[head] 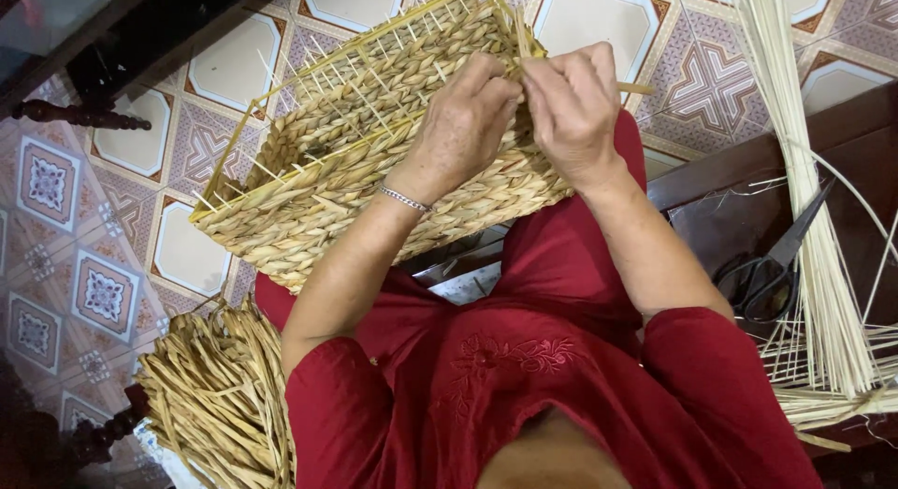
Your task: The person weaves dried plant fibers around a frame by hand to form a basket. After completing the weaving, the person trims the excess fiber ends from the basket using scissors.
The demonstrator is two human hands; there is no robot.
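Note:
A rectangular woven straw basket [309, 189] with thin bamboo ribs sticking out rests tilted on my lap, its open side turned away. My left hand [463, 124], a silver bracelet on its wrist, presses on the basket's upper rim with fingers curled. My right hand [571, 101] is next to it, fingers pinched on a straw strand [634, 87] at the rim corner. The fingertips of both hands touch. I wear a red embroidered top [524, 377].
A bundle of dried straw strands [220, 395] lies at my lower left. At the right, long pale bamboo splints [814, 227] and black scissors [772, 269] lie on a dark wooden surface [739, 171]. Patterned floor tiles [103, 255] spread below.

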